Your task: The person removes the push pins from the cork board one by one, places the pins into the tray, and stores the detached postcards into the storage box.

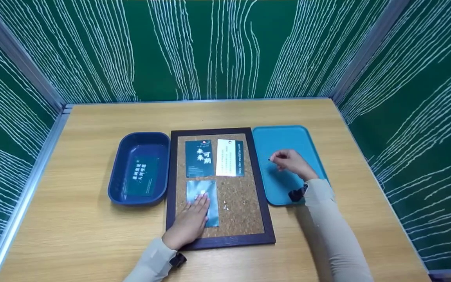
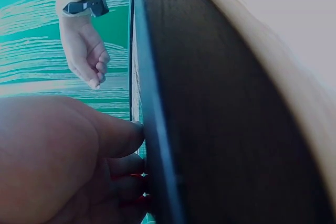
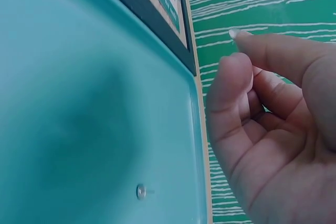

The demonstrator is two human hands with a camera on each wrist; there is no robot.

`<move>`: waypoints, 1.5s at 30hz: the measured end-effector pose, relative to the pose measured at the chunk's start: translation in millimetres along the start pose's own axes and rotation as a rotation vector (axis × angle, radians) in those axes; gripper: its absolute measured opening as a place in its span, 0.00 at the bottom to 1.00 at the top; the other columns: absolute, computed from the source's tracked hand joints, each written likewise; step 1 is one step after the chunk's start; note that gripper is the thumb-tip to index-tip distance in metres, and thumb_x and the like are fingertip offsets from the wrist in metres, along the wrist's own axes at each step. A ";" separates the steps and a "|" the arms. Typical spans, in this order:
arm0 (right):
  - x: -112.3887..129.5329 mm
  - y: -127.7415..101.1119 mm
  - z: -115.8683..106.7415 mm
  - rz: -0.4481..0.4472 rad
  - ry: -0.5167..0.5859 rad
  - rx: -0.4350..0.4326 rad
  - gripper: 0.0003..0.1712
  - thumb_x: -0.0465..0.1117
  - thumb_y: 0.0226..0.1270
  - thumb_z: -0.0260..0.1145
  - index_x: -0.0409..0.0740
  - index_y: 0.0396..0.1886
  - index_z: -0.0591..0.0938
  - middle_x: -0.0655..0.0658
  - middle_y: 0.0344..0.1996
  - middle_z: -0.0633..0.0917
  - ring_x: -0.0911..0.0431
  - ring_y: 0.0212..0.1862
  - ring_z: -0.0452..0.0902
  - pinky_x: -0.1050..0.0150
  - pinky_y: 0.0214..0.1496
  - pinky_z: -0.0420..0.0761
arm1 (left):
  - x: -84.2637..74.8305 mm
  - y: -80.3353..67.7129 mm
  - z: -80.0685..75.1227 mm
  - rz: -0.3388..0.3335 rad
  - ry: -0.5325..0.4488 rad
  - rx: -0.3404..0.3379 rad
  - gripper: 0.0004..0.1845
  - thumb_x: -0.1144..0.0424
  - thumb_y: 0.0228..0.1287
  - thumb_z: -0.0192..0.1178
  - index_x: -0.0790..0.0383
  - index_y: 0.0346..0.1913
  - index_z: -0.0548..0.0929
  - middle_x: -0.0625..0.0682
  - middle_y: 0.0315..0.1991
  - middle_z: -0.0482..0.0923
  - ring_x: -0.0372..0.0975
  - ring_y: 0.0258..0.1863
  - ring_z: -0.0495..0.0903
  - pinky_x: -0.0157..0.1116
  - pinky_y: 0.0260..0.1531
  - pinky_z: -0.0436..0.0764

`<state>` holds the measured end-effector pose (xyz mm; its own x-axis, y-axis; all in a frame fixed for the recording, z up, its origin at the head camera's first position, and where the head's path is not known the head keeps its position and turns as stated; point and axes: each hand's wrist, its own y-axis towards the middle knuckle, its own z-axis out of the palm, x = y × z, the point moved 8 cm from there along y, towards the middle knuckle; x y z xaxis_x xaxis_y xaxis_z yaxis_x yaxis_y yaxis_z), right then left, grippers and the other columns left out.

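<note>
Nearest to me, my left hand [image 1: 189, 223] lies flat with straight fingers pressing the pale blue card [image 1: 203, 201] onto the cork board [image 1: 241, 203]; the card sits in the board's lower left, its long axis running away from me, and my hand covers most of its near half. From the left wrist view I only see the board's dark frame edge-on with my fingers against it. A few small pins [image 1: 225, 205] glint on the bare cork just right of the card. Farther up the board are a dark teal card [image 1: 199, 158] with white characters I cannot make out, and beside it a white card [image 1: 230, 157] whose teal strip reads something like "Stay the world be soft", set sideways. My right hand [image 1: 290, 162] hovers over the light blue tray [image 1: 284, 135] right of the board, fingers curled, thumb and forefinger pinched on a tiny dark pushpin [image 1: 269, 159]. One silver pin [image 3: 140, 191] lies in that tray. Left of the board, the navy tray [image 1: 139, 139] holds another dark card [image 1: 141, 176] with white writing too small to read.
</note>
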<state>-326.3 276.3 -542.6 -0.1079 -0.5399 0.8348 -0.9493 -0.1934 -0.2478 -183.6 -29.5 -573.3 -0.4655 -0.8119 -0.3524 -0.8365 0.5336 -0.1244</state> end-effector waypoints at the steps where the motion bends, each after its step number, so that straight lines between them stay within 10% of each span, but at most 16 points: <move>1: -1.3 -0.3 -1.5 0.006 -0.002 -0.005 0.21 0.47 0.73 0.57 0.31 0.49 0.80 0.31 0.42 0.81 0.56 0.32 0.76 0.62 0.40 0.82 | -0.2 0.0 -0.1 0.000 0.001 0.000 0.29 0.59 0.74 0.46 0.68 0.73 0.58 0.60 0.75 0.53 0.52 0.75 0.53 0.54 0.71 0.56; 45: -41.0 -5.0 -39.4 0.150 -0.017 -0.080 0.23 0.49 0.73 0.56 0.33 0.52 0.78 0.37 0.41 0.78 0.56 0.36 0.74 0.64 0.44 0.82 | -0.1 -0.3 0.5 0.002 -0.036 -0.035 0.29 0.60 0.73 0.47 0.68 0.72 0.60 0.60 0.75 0.54 0.52 0.74 0.54 0.56 0.70 0.58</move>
<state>-328.8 331.6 -556.3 -0.2457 -0.5716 0.7829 -0.9436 -0.0440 -0.3283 -183.2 -29.4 -573.6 -0.4567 -0.8014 -0.3862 -0.8455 0.5261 -0.0918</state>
